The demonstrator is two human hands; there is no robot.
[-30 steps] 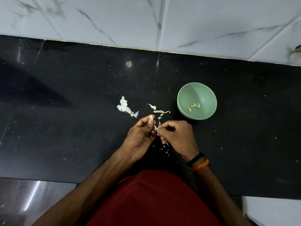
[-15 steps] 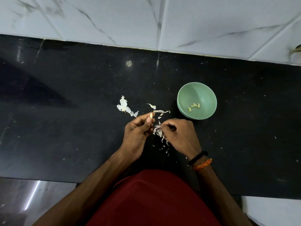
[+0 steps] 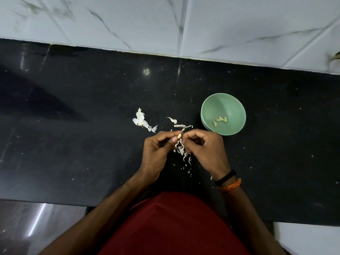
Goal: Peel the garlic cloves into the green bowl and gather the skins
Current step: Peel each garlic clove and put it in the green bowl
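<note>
no readable text, no labels, no numbers anywhere

Both hands' fingers (image 3: 174, 139) pinch garlic clove (image 3: 179, 135) beside green bowl (image 3: 237, 105)

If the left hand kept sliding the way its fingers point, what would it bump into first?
Probably the right hand: the left hand, pinching a garlic clove, points right at it. The two nearly touch already; the green bowl lies beyond.

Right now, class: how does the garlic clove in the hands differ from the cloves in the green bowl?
The pinched clove is held above the counter by the left hand; the bowl cloves lie loose in the green bowl. It is single; they are several. All are pale and small.
</note>
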